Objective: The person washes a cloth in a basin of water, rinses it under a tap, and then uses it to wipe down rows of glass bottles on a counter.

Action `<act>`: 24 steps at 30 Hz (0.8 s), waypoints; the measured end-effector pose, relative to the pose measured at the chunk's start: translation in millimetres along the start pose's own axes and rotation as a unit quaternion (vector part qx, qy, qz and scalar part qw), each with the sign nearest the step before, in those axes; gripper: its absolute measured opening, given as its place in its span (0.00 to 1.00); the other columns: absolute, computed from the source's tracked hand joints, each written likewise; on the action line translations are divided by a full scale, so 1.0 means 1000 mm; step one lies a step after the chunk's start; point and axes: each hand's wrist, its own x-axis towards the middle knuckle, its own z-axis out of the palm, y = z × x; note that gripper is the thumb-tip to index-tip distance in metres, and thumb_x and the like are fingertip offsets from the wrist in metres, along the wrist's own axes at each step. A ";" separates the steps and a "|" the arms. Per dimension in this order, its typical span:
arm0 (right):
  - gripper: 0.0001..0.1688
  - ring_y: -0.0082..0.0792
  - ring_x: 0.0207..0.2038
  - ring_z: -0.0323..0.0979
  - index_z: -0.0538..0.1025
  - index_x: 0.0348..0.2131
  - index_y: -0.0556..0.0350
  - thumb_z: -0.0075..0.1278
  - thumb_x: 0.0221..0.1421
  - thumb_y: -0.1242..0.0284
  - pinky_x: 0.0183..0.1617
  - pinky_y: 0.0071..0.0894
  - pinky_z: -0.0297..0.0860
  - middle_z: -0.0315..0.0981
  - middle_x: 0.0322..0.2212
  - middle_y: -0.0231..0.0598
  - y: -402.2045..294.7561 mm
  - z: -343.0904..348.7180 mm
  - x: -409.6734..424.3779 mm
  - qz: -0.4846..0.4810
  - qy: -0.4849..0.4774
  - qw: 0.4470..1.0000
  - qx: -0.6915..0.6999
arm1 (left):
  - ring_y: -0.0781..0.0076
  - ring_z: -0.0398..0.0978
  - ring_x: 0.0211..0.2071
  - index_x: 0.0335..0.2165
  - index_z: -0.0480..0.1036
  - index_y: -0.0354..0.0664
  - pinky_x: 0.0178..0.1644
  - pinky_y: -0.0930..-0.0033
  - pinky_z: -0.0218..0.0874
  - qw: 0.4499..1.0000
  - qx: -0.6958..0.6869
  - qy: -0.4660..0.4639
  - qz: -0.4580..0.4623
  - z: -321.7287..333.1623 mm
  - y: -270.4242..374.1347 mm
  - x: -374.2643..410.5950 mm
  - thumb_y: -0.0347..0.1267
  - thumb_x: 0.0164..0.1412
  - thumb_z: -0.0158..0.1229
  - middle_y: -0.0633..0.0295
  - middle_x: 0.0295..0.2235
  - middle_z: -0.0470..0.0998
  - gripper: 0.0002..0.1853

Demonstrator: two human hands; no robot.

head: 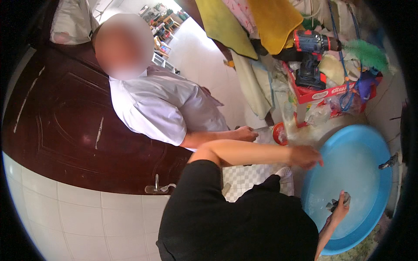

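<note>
A large blue plastic basin [362, 238] holds cloudy water. My left hand [305, 157] is over the basin's near rim, blurred, with a finger extended and nothing seen in it. Over the water, my right hand [340, 208] grips a small wet grey cloth [346, 198]. At the basin's far side is a dark fitting [388, 162], perhaps a tap. Another person in a white shirt [153, 104] stands to the left; that person's hand [246, 134] is near a small red bowl [280, 133] and seems to hold something thin that I cannot identify.
A red cardboard box [326, 93] holds a cordless drill [312, 58] and loose items beside green mesh [367, 53]. Yellow cloths [276, 24] and a pale towel [251, 88] hang near it. A dark brown door [81, 130] with a metal handle [157, 187] stands at left.
</note>
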 end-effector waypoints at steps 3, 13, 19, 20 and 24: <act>0.15 0.24 0.18 0.67 0.73 0.32 0.49 0.59 0.51 0.60 0.17 0.24 0.64 0.69 0.23 0.28 0.000 0.012 -0.004 -0.017 0.028 0.997 0.072 | 0.72 0.72 0.24 0.45 0.69 0.38 0.25 0.70 0.64 0.998 0.019 0.019 -0.064 0.035 -0.024 0.090 0.30 0.59 0.49 0.56 0.31 0.72 0.16; 0.20 0.26 0.21 0.70 0.73 0.41 0.52 0.57 0.53 0.61 0.18 0.26 0.69 0.72 0.28 0.32 -0.020 0.008 -0.035 0.005 0.065 0.994 0.087 | 0.40 0.70 0.44 0.63 0.44 0.66 0.43 0.50 0.69 0.764 0.638 0.070 -0.062 0.085 -0.116 0.271 0.43 0.35 0.71 0.34 0.63 0.38 0.59; 0.10 0.22 0.23 0.70 0.75 0.33 0.50 0.57 0.53 0.66 0.23 0.25 0.69 0.71 0.25 0.27 -0.004 0.000 -0.023 -0.015 0.048 0.990 0.130 | 0.53 0.70 0.49 0.56 0.61 0.47 0.50 0.56 0.64 0.791 0.608 0.006 -0.064 0.064 -0.200 0.311 0.38 0.39 0.69 0.45 0.51 0.67 0.44; 0.11 0.23 0.23 0.70 0.74 0.34 0.52 0.57 0.53 0.66 0.23 0.25 0.69 0.71 0.26 0.29 0.006 -0.004 -0.018 -0.016 0.064 0.988 0.140 | 0.55 0.70 0.49 0.55 0.62 0.45 0.51 0.56 0.63 0.809 0.583 -0.021 -0.071 0.080 -0.174 0.302 0.38 0.38 0.70 0.46 0.49 0.70 0.43; 0.14 0.25 0.24 0.69 0.73 0.36 0.56 0.56 0.54 0.66 0.24 0.25 0.69 0.71 0.29 0.32 -0.004 -0.004 -0.024 0.015 0.049 0.991 0.128 | 0.56 0.72 0.47 0.52 0.66 0.44 0.51 0.55 0.63 0.846 0.520 -0.112 -0.027 0.088 -0.174 0.290 0.41 0.38 0.70 0.50 0.45 0.74 0.40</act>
